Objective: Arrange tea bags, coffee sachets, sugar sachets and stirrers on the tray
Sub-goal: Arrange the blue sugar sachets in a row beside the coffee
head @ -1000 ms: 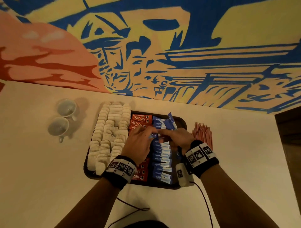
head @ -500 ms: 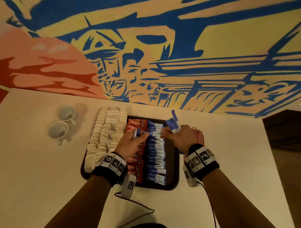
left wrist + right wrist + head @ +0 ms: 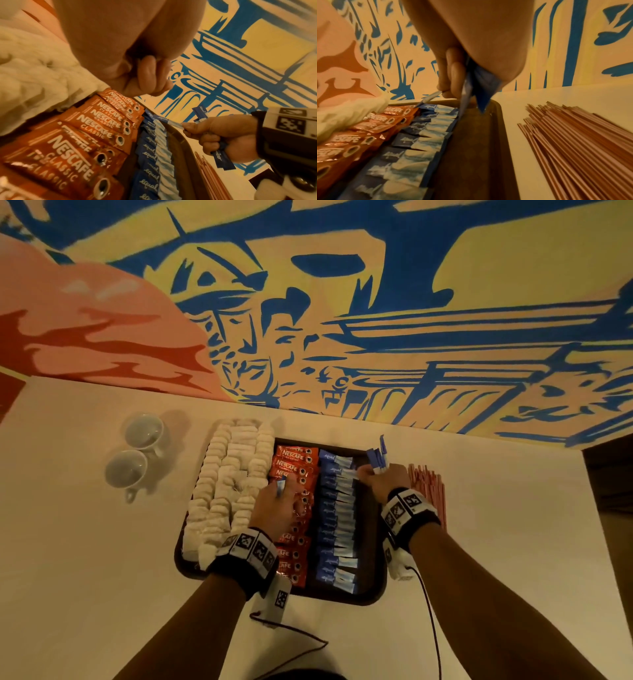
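Observation:
A dark tray [image 3: 373,594] holds white tea bags [image 3: 226,484] on the left, red coffee sachets [image 3: 291,460] in the middle and a row of blue sugar sachets [image 3: 335,525] to their right. My left hand [image 3: 282,491] hovers over the coffee sachets [image 3: 96,135] and pinches one blue sachet [image 3: 281,486]. My right hand [image 3: 364,474] is at the far end of the sugar row. It grips a bundle of blue sachets [image 3: 376,457] and its fingertips pinch the end of one more sachet [image 3: 173,123]. The tray's right strip [image 3: 471,148] is bare.
A pile of thin red-brown stirrers [image 3: 428,491] lies on the table just right of the tray. Two white cups [image 3: 144,433] stand to the left of it. A painted wall rises close behind the tray. Cables trail over the table's near edge.
The hands were together over the sugar row. The left has drawn away to the left with one blue sachet; the right has shifted to the far right end with its bundle.

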A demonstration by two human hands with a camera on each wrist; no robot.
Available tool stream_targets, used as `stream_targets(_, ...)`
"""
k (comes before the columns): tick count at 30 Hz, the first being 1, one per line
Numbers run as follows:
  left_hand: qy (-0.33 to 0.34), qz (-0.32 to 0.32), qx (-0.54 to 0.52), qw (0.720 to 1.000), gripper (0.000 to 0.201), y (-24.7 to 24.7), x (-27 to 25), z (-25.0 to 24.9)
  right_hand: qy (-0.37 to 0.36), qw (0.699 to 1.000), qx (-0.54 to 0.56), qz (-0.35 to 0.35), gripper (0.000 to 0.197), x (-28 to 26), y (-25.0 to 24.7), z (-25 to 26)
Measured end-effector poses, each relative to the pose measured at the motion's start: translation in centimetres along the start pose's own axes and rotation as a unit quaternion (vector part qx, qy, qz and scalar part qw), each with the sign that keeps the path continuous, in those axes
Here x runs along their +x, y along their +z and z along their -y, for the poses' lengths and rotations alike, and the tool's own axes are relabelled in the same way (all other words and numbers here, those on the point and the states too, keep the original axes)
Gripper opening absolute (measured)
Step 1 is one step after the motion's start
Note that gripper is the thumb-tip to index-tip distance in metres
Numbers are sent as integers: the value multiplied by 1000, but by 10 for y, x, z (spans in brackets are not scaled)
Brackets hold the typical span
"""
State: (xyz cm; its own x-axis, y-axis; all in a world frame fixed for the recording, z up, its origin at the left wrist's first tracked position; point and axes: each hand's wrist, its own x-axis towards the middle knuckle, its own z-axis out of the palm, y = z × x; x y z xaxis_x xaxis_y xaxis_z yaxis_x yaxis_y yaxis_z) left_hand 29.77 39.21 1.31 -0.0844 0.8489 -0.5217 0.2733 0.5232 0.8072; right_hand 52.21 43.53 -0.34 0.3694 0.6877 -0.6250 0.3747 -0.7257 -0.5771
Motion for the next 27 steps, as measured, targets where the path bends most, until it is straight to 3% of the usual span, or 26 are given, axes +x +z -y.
stream_targets(4,-32,-6,-1,999,50,-9,5,8,-5,1000,2,7,16,17,6,5)
stream_targets(8,-56,9,-28,998,56,-7,8,12,-5,1000,-9,-7,21,22,16,4)
stream_targets(11,-85,41,-80,992,50,-5,6,6,-31,999,-36,-12,17,23,19,4)
stream_targets(15,-111,126,-195,966,60,-3,4,-4,-71,996,-51,-32,27,11,14,13)
stream_targets(17,-105,168,-224,954,67,-3,4,-6,-105,994,-7,4,26,-4,11,23)
stream_targets(19,-104,193,-234,947,68,-4,1,-9,-115,988,47,94,21,-28,7,31)
stream_targets(22,-87,206,-183,957,68,-2,-10,-24,-128,970,65,196,32,-60,7,36)
stream_targets(24,-53,201,-118,971,70,0,-19,-35,-153,966,56,201,39,-76,5,36)
stream_targets(27,-7,213,-70,975,73,1,-31,-50,-177,961,92,189,32,-94,-6,35)
